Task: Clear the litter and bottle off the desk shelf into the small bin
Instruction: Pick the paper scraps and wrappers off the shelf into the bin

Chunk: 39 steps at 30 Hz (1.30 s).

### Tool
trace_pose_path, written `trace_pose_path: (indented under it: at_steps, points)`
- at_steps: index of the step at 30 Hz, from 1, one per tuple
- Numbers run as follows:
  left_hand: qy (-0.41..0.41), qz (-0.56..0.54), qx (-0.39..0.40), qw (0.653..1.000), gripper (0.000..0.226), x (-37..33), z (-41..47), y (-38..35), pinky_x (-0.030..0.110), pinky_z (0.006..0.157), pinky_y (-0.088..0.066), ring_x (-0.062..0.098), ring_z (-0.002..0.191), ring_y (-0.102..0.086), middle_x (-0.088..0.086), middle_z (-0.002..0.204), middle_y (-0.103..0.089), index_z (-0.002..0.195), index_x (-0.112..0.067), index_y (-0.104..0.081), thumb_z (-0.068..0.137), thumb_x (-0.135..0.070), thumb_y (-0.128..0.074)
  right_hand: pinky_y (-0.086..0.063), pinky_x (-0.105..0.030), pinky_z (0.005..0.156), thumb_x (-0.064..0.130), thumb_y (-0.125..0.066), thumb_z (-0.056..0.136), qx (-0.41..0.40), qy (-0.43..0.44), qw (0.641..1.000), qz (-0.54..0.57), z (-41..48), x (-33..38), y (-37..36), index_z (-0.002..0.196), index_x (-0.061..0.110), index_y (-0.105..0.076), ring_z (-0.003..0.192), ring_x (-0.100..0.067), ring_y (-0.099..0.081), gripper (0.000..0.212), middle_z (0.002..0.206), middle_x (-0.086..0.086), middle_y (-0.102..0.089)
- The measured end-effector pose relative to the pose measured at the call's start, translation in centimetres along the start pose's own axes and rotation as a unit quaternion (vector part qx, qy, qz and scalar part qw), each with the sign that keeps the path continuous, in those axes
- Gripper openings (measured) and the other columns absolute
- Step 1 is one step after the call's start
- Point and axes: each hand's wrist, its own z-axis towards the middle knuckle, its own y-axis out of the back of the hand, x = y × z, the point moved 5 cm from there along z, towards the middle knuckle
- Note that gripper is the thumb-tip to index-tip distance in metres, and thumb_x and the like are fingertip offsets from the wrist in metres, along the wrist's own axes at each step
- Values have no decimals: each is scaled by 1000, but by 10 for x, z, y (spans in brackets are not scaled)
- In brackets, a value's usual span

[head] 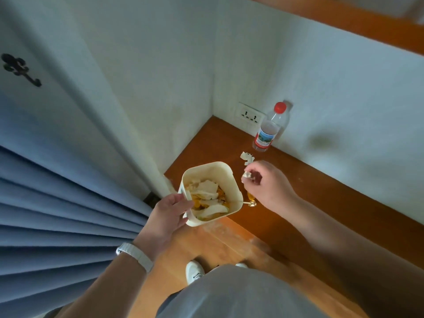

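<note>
My left hand grips the near rim of a small cream bin, held at the front edge of the wooden desk shelf; white paper scraps and yellow wrappers fill it. Just right of the bin, my right hand is closed on a crumpled white scrap. More white scraps lie on the shelf beyond that hand. A shiny wrapper lies beside the bin under my wrist. A clear plastic bottle with a red cap stands upright against the back wall.
A wall socket sits in the corner left of the bottle. White walls close the shelf at the back and left. A blue curtain hangs at the left. Below are a wooden floor and my white shoe.
</note>
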Motion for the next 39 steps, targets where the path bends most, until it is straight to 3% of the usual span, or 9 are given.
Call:
trace_pose_path:
  at_steps: [5, 10, 16, 22, 27, 34, 36, 39]
  points:
    - [-8, 20, 27, 999, 19, -4, 5, 9, 38, 102, -54, 21, 114, -71, 6, 115, -78, 115, -13, -70, 98, -20, -66, -39, -22, 57, 31, -65, 89, 35, 86, 995, -23, 19, 60, -17, 96, 21, -63, 66, 1, -50, 12, 87, 13, -57]
    - [-5, 19, 69, 997, 25, -5, 8, 16, 47, 110, -51, 22, 111, -74, 5, 112, -81, 119, -10, -69, 96, -22, -68, -45, -27, 63, 35, -64, 89, 60, 73, 995, -31, 30, 76, -36, 101, 22, -61, 75, -9, -55, 18, 91, 11, -58]
    - [-2, 33, 63, 997, 24, -9, 21, 28, 45, 108, -52, 25, 115, -71, 9, 117, -78, 117, -12, -70, 95, -22, -70, -35, -20, 58, 40, -65, 89, 26, 66, 997, -29, 31, 68, -30, 107, 24, -60, 68, 4, -46, 25, 90, 15, -52]
    - [-4, 47, 26, 999, 24, -17, 32, 35, 46, 108, -53, 25, 121, -67, 8, 123, -74, 117, -15, -70, 94, -23, -70, -51, -26, 76, 35, -61, 92, 5, -34, 996, -77, 24, -2, -25, 110, 21, -64, 75, -2, -55, 22, 97, 10, -59]
    - [10, 22, -2, 1000, 26, -20, 32, 27, 41, 104, -53, 26, 120, -67, 12, 124, -73, 121, -11, -68, 96, -17, -68, -55, -26, 74, 41, -54, 95, 106, -162, 975, -111, 8, -80, -60, 124, 21, -58, 87, -8, -62, 36, 105, 6, -63]
    - [32, 25, -32, 999, 14, -26, 24, 8, 43, 107, -51, 20, 111, -68, 9, 113, -73, 112, -11, -68, 99, -12, -64, -56, -35, 79, 56, -57, 88, 133, -234, 956, -120, 4, -123, -102, 122, 22, -51, 90, -13, -62, 49, 103, 5, -58]
    - [37, 36, -36, 998, 16, -28, 21, 1, 40, 103, -53, 20, 112, -67, 9, 116, -73, 114, -11, -67, 98, -13, -64, -54, -34, 76, 56, -57, 88, 129, -230, 957, -120, 6, -127, -109, 118, 22, -50, 91, -14, -61, 46, 102, 5, -57]
    - [43, 45, -46, 997, 12, -33, 16, -5, 28, 81, -53, 18, 107, -67, 7, 113, -72, 110, -14, -67, 99, -14, -64, -54, -33, 72, 53, -57, 88, 126, -228, 959, -107, 8, -132, -115, 112, 23, -52, 86, -14, -61, 38, 97, 6, -57]
